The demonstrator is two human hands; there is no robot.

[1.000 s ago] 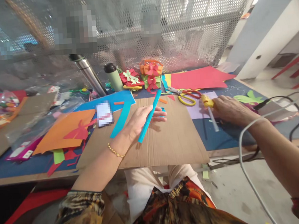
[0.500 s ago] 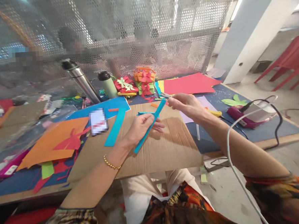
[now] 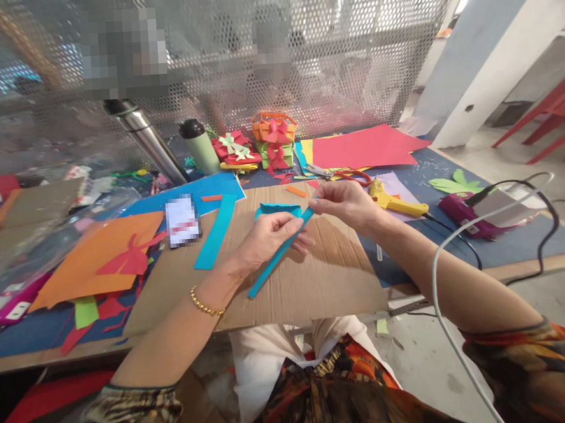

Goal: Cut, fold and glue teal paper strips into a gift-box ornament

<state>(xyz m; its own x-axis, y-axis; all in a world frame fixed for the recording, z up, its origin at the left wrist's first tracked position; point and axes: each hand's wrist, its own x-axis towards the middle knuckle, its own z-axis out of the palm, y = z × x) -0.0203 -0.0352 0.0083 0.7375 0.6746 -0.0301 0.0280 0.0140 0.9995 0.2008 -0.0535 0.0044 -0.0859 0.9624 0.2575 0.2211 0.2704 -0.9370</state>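
Thumb and fingers of my left hand (image 3: 275, 236) pinch a narrow blue paper strip (image 3: 270, 275) near its middle. At the strip's upper end, my right hand (image 3: 342, 201) closes its fingertips on it. The strip slants from lower left to upper right over a brown cardboard sheet (image 3: 316, 292). Just behind my left hand sits a folded blue paper piece (image 3: 278, 208), partly hidden by the fingers. A wider blue paper strip (image 3: 216, 236) lies flat to the left. Beyond my right hand are red-handled scissors (image 3: 357, 175), and a yellow glue gun (image 3: 397, 203) lies right of it.
A phone (image 3: 182, 221) rests left of the wide strip. At the back stand a steel flask (image 3: 148, 140), a green bottle (image 3: 201, 149) and paper baskets (image 3: 275, 138). Orange paper (image 3: 98, 254) lies left, red paper (image 3: 369, 147) behind. A white cable (image 3: 435, 291) crosses by my right forearm.
My right hand has come down and left onto the strip's upper end. The strip is turned, showing a narrower face. The view has shifted slightly, uncovering the scissors and glue gun.
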